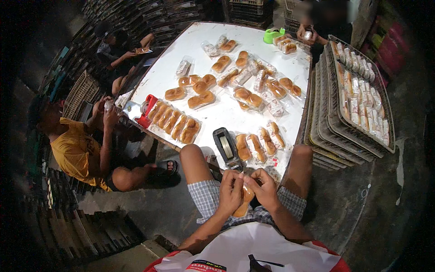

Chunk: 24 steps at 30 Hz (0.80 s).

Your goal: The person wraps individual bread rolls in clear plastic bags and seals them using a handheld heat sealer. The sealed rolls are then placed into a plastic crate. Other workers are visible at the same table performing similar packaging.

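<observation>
Both my hands meet over my lap at the table's near edge, around a bread roll in clear plastic wrap [242,205]. My left hand [231,190] and my right hand [263,188] pinch the top end of its wrapper between their fingertips. Just beyond them, a black tape dispenser [225,146] with a roll of clear tape stands on the white table [163,64]. Right of the dispenser lies a row of several wrapped rolls [256,148]. Farther left, another row of wrapped rolls [173,122] sits beside a red tape dispenser [146,110].
Many bagged rolls [241,78] are scattered mid-table. A green tape dispenser [273,35] stands at the far edge. Stacked plastic crates [343,112] flank the table's right side, the top one holding wrapped bread. A person in yellow [78,146] and another person [115,51] sit at left; one more sits far right.
</observation>
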{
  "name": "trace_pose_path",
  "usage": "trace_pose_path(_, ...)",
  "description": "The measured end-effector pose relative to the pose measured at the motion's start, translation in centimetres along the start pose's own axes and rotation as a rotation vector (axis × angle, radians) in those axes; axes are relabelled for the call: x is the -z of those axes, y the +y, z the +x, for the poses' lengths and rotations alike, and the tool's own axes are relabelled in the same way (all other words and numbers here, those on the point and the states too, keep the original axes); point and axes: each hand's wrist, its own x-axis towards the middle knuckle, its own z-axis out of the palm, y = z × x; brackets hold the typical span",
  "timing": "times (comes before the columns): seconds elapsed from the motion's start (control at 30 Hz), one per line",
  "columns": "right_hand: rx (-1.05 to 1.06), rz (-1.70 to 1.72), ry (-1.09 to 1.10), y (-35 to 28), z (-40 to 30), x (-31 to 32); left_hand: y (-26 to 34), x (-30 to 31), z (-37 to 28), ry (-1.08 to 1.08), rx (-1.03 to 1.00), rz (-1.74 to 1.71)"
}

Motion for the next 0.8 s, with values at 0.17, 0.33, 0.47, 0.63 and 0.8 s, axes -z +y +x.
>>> trace_pose_path(0.17, -0.303, 0.390, -0.503, 0.0, -0.7, -0.6, -0.4, 1.2, -0.8, 0.105, -0.164, -0.194)
trace_pose_path(0.33, -0.195, 0.395, -0.564, -0.3, -0.5, -1.5, 1.4, 2.6, -0.9, 0.046, -0.324, -0.201)
trace_pose_path(0.47, -0.332, 0.469, -0.557, 0.3, 1.4, -1.9, 3.0, 4.4, -0.7, -0.091, -0.387, 0.189)
trace_pose_path(0.63, 0.065, -0.079, -0.065, 1.0, 6.3, -2.4, 2.2, 6.2, -0.9, -0.064, -0.236, 0.231)
trace_pose_path(0.8, 0.036, -0.611, 0.041, 8.4, 9.7, -2.9, 1.9, 6.8, -1.9, -0.083, -0.179, 0.229)
